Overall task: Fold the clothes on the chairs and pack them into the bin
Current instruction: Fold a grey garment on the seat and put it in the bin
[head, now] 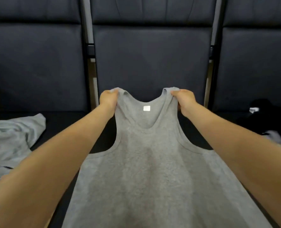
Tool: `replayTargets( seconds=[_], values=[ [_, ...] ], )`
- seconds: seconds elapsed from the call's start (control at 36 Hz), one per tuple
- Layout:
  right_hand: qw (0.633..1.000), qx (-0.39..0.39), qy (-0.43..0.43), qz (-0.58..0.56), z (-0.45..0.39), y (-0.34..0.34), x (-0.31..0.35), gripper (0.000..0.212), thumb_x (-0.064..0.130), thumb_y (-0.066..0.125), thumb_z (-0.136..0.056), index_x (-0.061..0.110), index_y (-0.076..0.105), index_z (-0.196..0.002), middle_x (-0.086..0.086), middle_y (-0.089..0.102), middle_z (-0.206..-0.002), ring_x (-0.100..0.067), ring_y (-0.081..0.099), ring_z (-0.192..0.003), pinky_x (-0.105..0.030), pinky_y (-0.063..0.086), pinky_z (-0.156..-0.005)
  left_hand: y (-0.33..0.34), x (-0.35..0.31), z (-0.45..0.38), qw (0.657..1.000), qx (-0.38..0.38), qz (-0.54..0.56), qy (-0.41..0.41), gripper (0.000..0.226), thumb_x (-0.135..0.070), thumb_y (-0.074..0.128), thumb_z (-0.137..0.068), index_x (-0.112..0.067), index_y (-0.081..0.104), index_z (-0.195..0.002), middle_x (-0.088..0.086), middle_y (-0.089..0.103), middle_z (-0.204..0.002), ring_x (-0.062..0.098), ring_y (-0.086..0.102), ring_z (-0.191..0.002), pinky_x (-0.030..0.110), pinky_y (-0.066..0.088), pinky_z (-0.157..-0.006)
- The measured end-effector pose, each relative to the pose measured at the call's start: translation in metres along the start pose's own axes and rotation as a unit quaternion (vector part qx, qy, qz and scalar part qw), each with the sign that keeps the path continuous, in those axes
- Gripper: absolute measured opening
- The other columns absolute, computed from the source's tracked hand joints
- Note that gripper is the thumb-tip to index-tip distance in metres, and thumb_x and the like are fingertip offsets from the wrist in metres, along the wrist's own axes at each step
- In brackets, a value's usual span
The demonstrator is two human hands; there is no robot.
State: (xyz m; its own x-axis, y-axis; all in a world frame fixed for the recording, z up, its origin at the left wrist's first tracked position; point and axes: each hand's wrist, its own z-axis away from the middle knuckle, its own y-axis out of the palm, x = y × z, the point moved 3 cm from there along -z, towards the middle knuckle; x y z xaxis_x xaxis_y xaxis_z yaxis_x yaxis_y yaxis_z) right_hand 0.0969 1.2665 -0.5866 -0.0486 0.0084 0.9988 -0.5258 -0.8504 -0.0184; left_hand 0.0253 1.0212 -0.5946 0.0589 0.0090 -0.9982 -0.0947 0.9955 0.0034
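A grey sleeveless tank top (pixel 146 170) is stretched out in front of me over the middle chair's dark seat, with a small white label (pixel 146 108) inside its neckline. My left hand (pixel 107 100) grips the left shoulder strap. My right hand (pixel 185 101) grips the right shoulder strap. Both straps are lifted near the foot of the middle chair's backrest (pixel 151 63), and the body of the top runs down toward me. The bin is not in view.
A crumpled light grey garment (pixel 13 139) lies on the left chair's seat. A black garment with a white tag (pixel 259 112) lies on the right seat. Dark padded backrests stand side by side across the back, with metal frame posts (pixel 91 51) between them.
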Motion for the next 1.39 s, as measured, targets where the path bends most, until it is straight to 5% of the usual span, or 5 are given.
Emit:
replayTargets(
  seconds=[0.31, 0.44, 0.72, 0.86, 1.39],
  values=[
    [0.989, 0.124, -0.029, -0.077, 0.096, -0.044, 0.014, 0.017, 0.011, 0.051, -0.092, 0.008, 0.064, -0.102, -0.008, 0.067, -0.103, -0.022, 0.065, -0.097, -0.035, 0.052, -0.084, -0.046, -0.013, 0.128, 0.991, 0.124, 0.051, 0.014, 0.015, -0.026, 0.054, -0.094, -0.016, 0.057, -0.084, 0.004, 0.063, -0.079, 0.021, 0.06, -0.081, 0.036, 0.048, -0.079],
    [0.937, 0.297, 0.037, 0.179, 0.15, -0.076, -0.031, 0.045, 0.026, 0.034, -0.101, 0.0, 0.065, -0.081, -0.011, 0.066, -0.062, -0.018, 0.06, -0.055, -0.024, 0.046, -0.057, -0.076, 0.037, 0.176, 0.88, 0.355, -0.315, -0.021, 0.037, -0.037, 0.048, -0.099, -0.007, 0.067, -0.09, 0.01, 0.062, -0.06, 0.02, 0.053, -0.048, 0.025, 0.046, -0.048],
    [0.844, 0.098, -0.01, 0.527, 0.113, -0.081, -0.07, 0.059, 0.044, 0.068, -0.085, 0.005, 0.055, -0.127, -0.012, 0.061, -0.124, -0.03, 0.057, -0.116, -0.035, 0.046, -0.088, -0.064, 0.055, 0.126, 0.77, 0.187, -0.606, 0.073, 0.063, -0.051, 0.068, -0.082, -0.009, 0.054, -0.126, 0.012, 0.054, -0.123, 0.025, 0.057, -0.107, 0.03, 0.047, -0.076],
    [0.852, 0.106, -0.019, 0.513, 0.094, -0.073, -0.076, 0.036, 0.034, 0.056, -0.094, 0.007, 0.061, -0.071, -0.009, 0.062, -0.06, -0.023, 0.062, -0.06, -0.031, 0.048, -0.065, -0.05, 0.067, 0.108, 0.812, 0.207, -0.545, 0.032, 0.041, -0.034, 0.06, -0.091, -0.012, 0.048, -0.058, 0.004, 0.048, -0.061, 0.018, 0.05, -0.062, 0.029, 0.039, -0.059],
    [0.903, 0.059, -0.076, 0.419, -0.015, -0.022, -0.075, 0.039, 0.028, 0.041, -0.101, 0.012, 0.041, -0.137, -0.013, 0.06, -0.123, -0.032, 0.056, -0.109, -0.036, 0.043, -0.088, -0.001, 0.077, -0.011, 0.847, 0.068, -0.501, 0.163, 0.048, -0.037, 0.039, -0.1, -0.015, 0.037, -0.143, 0.011, 0.056, -0.131, 0.032, 0.053, -0.118, 0.042, 0.043, -0.097]
  ],
)
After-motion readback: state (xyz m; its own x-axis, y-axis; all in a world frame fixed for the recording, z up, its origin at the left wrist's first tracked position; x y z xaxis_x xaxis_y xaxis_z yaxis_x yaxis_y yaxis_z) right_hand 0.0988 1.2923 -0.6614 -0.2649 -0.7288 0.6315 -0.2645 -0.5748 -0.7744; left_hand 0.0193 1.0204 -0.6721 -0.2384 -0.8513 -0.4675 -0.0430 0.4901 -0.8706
